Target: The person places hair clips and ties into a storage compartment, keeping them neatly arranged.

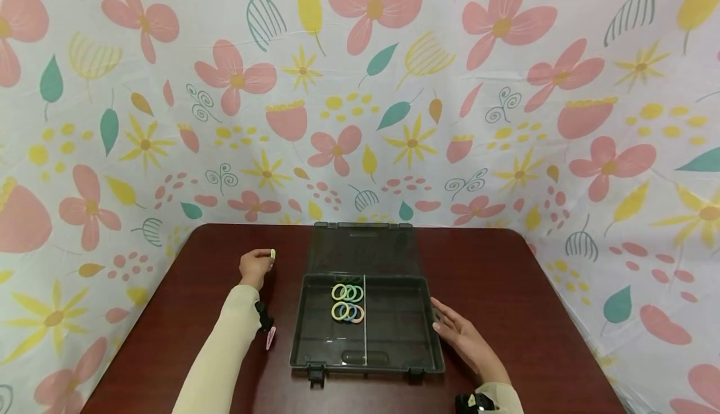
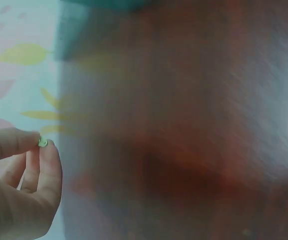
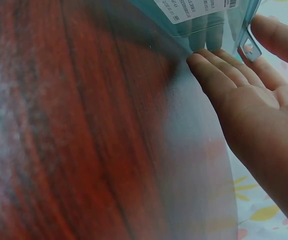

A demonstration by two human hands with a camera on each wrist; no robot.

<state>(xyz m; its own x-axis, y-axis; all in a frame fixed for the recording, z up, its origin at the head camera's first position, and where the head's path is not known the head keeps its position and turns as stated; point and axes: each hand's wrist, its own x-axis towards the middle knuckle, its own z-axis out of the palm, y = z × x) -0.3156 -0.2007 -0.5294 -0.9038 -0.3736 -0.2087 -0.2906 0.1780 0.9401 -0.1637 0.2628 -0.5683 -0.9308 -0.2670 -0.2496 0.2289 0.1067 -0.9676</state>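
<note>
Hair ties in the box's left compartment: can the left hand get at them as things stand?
Probably yes. The box lies open, lid back, nothing over the hair ties. But the left hand already pinches a small green thing.

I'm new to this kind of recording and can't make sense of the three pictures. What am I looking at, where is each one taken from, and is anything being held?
There is no machine here: a person works with two bare hands and wears three cameras. The wide picture comes from a camera on the head, looking down at a dark red table with flowered cloth behind it. The other two come from cameras on the wrists, so they are close and blurry.

On the table stands an open dark plastic box with a divider. Its left compartment holds several pastel hair rings; the right one looks bare. A small pink thing, too small to identify, lies beside the left sleeve.

The left hand, left of the box, pinches a tiny pale green item between thumb and fingertip. The right hand holds nothing; its straight fingers rest against the box's right side.
</note>
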